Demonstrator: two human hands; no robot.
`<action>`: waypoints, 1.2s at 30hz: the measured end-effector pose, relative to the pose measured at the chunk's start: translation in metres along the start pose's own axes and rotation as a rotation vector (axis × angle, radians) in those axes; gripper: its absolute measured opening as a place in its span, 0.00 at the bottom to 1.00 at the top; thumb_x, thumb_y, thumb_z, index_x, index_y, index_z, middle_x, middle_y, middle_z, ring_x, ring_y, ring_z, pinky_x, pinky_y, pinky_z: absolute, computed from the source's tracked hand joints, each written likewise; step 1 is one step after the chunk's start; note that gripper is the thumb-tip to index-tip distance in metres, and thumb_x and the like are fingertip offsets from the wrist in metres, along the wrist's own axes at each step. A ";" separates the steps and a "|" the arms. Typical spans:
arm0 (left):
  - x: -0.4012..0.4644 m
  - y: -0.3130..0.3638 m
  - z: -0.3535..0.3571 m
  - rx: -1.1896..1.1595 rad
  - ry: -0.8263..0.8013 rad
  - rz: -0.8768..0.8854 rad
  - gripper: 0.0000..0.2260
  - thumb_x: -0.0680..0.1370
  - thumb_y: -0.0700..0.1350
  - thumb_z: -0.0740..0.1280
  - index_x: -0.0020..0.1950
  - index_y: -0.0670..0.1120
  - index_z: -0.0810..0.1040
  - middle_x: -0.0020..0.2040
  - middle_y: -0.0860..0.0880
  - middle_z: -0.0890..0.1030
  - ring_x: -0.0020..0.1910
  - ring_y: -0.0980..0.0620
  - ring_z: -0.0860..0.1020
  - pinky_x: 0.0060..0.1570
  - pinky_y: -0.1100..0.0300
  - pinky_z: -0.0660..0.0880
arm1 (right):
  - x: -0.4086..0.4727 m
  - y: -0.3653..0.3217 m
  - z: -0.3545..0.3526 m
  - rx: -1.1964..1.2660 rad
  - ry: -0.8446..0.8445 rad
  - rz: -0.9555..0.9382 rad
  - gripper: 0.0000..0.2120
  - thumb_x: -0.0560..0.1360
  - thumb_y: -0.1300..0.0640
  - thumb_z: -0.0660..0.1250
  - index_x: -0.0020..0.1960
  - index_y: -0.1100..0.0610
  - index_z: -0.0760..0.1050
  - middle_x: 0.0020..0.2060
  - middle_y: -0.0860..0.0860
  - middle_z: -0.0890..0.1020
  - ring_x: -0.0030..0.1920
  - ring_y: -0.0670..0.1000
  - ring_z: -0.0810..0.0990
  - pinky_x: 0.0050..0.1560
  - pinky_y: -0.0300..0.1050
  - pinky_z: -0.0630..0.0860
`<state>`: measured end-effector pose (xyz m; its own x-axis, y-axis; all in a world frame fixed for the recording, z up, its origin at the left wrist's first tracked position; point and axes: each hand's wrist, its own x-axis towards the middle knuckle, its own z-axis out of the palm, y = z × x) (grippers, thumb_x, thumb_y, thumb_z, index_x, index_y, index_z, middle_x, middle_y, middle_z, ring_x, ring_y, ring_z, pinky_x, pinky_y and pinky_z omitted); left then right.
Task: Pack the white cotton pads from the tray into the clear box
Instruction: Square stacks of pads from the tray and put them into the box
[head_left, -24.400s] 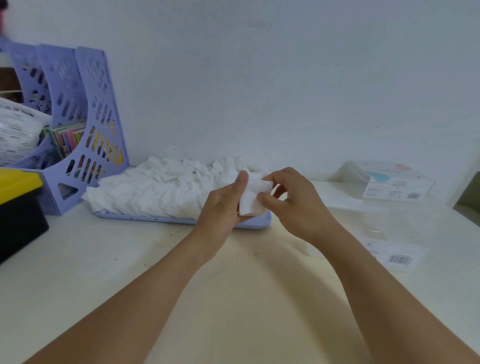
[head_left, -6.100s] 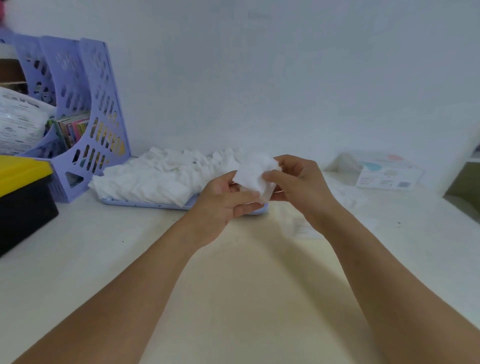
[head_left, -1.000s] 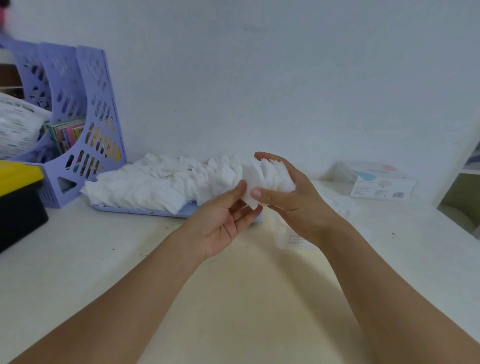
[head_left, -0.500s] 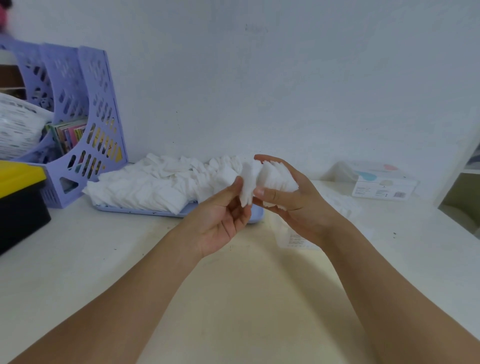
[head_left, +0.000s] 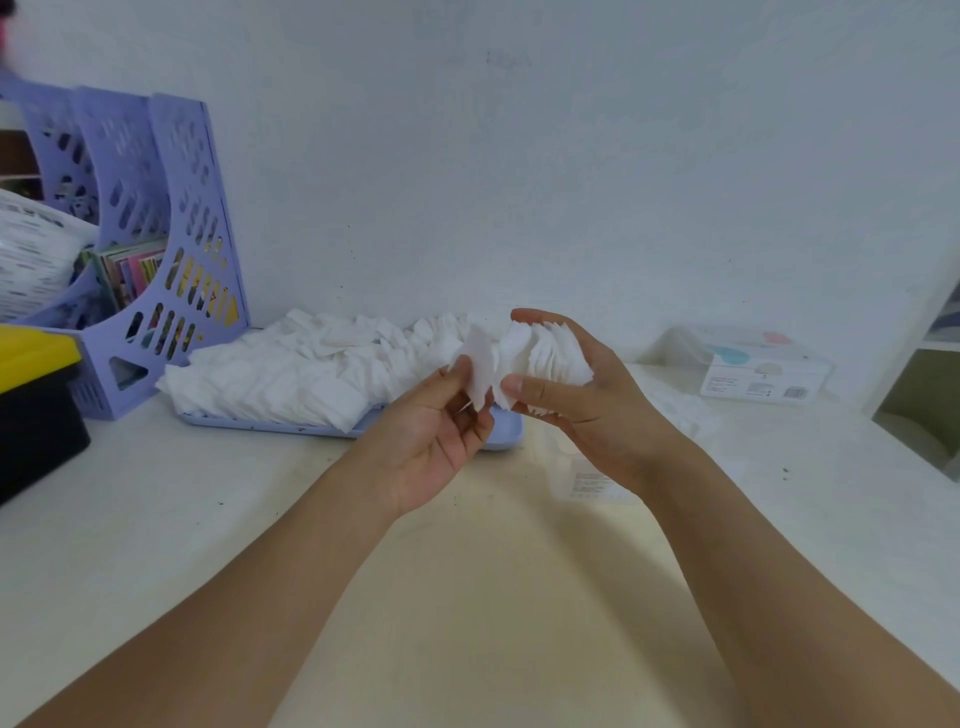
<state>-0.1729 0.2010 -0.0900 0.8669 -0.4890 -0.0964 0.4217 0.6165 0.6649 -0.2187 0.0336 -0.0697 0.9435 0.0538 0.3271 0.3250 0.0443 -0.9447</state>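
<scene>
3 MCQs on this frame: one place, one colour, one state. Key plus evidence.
1. Where does the pile of loose cotton pads lie?
A. on the tray
B. in the file rack
C. on the black box

2. What colour is the tray?
A. red
B. pale lilac-blue
C. green

3. What is the right hand doing?
A. lying flat on the table
B. hanging idle
C. holding a fanned stack of pads

Key: 1 A, the pile covers the tray against the wall. 2 B, its bare rim shows below the pile. 3 C, thumb and fingers curl round the stack of pads, while the left hand pinches one pad.
</scene>
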 end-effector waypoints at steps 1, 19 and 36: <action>0.001 0.001 -0.001 -0.041 0.009 0.007 0.06 0.76 0.42 0.69 0.50 0.41 0.79 0.38 0.48 0.83 0.34 0.56 0.82 0.34 0.65 0.79 | -0.001 -0.001 -0.001 0.006 -0.003 0.001 0.27 0.73 0.68 0.75 0.69 0.53 0.74 0.54 0.53 0.82 0.58 0.58 0.83 0.63 0.57 0.80; -0.007 -0.011 0.005 0.050 -0.089 -0.011 0.07 0.71 0.41 0.70 0.46 0.44 0.86 0.47 0.47 0.85 0.40 0.54 0.82 0.37 0.64 0.80 | -0.005 -0.007 0.008 -0.200 -0.106 -0.099 0.31 0.72 0.70 0.75 0.71 0.55 0.71 0.54 0.53 0.81 0.53 0.53 0.84 0.54 0.45 0.81; -0.007 -0.011 0.003 0.257 -0.143 -0.158 0.31 0.81 0.66 0.52 0.71 0.44 0.73 0.64 0.40 0.82 0.63 0.41 0.81 0.62 0.42 0.77 | 0.001 0.017 0.000 -0.802 -0.141 -0.087 0.33 0.71 0.53 0.78 0.71 0.42 0.68 0.59 0.42 0.78 0.57 0.44 0.78 0.58 0.46 0.77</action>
<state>-0.1842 0.1961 -0.0946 0.7423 -0.6592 -0.1198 0.4512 0.3596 0.8168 -0.2125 0.0341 -0.0859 0.9130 0.2100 0.3496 0.3949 -0.6698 -0.6288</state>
